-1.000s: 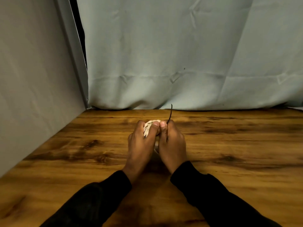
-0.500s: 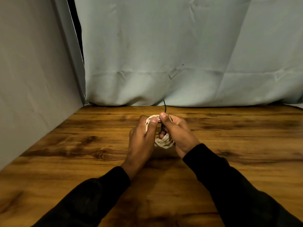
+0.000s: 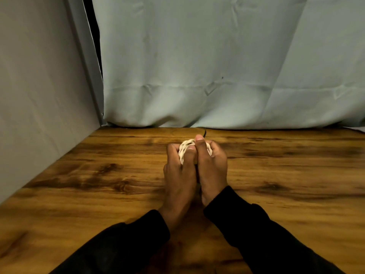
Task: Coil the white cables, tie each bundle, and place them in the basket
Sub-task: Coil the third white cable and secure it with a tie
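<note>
A small coil of white cable (image 3: 184, 149) is clasped between both hands above the wooden table (image 3: 79, 194). My left hand (image 3: 178, 175) wraps the coil's left side, thumb pressed across its strands. My right hand (image 3: 212, 167) grips the right side, its thumb raised at the top. A thin black tie (image 3: 204, 133) pokes up just behind my right thumb. Most of the coil is hidden inside my palms. No basket is in view.
A pale blue cloth backdrop (image 3: 217, 66) hangs along the table's far edge. A grey panel (image 3: 35, 95) walls off the left side. Black sleeves cover both forearms.
My right hand has swung back in against the left, closing over the coil that was partly exposed half a second ago. The black tie's free end shows shorter above my thumb.
</note>
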